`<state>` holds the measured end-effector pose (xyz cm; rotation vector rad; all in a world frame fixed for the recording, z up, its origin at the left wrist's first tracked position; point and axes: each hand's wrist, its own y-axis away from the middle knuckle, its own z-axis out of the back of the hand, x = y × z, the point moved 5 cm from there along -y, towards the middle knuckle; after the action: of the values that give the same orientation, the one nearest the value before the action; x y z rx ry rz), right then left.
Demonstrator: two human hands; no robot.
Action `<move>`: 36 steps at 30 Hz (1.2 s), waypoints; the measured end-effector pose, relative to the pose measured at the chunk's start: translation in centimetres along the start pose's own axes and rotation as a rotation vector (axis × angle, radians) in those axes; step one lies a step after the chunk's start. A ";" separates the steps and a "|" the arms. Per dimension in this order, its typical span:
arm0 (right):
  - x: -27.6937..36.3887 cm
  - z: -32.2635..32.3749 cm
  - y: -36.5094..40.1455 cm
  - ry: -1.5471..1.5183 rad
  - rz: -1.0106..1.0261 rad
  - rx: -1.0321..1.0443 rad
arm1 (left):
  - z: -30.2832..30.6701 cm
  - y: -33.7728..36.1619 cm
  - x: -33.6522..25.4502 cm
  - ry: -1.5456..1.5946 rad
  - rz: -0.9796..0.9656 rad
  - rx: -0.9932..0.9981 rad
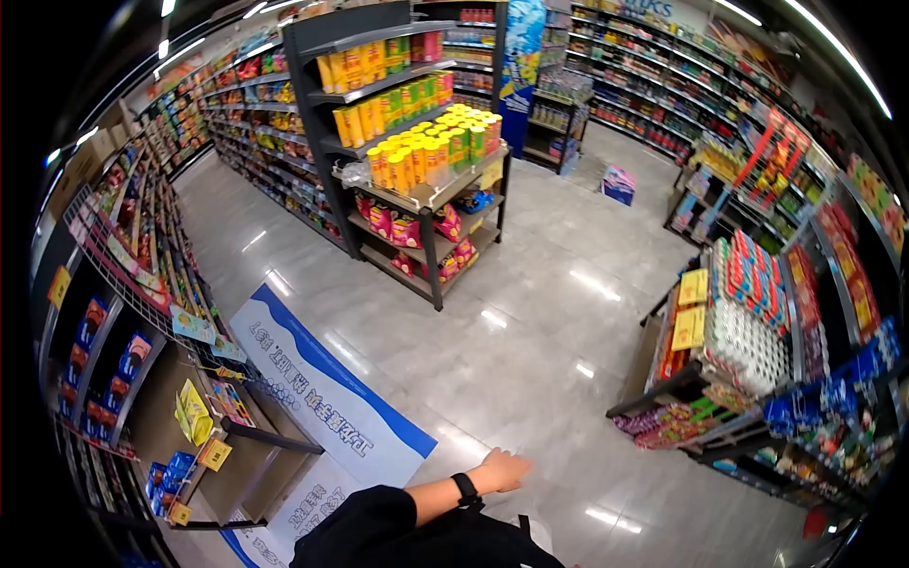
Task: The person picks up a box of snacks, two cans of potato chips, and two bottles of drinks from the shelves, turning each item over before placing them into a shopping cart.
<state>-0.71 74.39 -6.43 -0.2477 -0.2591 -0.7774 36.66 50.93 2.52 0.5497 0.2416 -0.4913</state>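
My left hand [504,470] is at the bottom middle, in front of my body. A dark watch [465,488] is on its wrist, and a black sleeve [365,521] covers the upper arm. The fingers look loosely spread and slightly blurred, with nothing visible in them. Below the hand in view is the shiny grey tiled floor [559,379]. To its left is a blue-and-white panel [331,398] with printed lettering. My right hand is out of view.
A display stand [431,194] of yellow and green snack canisters is ahead. To the right are stacked bottles [748,331] on a shelf. A low shelf [256,435] stands at the left. A colourful box [618,185] sits on the floor further back.
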 end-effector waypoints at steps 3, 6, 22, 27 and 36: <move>3.1 -7.5 -5.3 -0.151 -0.019 0.317 | -0.5 -1.0 4.4 0.022 0.158 0.013; 5.9 -15.6 -9.8 -0.279 -0.118 0.648 | -0.5 -2.5 7.8 0.132 0.198 0.010; 48.1 -31.2 -36.4 -0.859 -0.041 1.033 | 17.8 -16.3 16.4 0.259 0.288 -0.326; 55.6 -34.0 -38.4 -0.746 0.080 1.101 | 18.6 -21.4 22.5 0.408 0.358 -0.055; 57.4 -40.4 -40.6 -0.259 0.065 1.213 | 29.9 -29.3 37.8 0.359 0.344 -0.329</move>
<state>15.08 -3.78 -21.00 0.7921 -0.9056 -0.4128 56.92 -1.72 1.31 0.3430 0.5484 -0.0111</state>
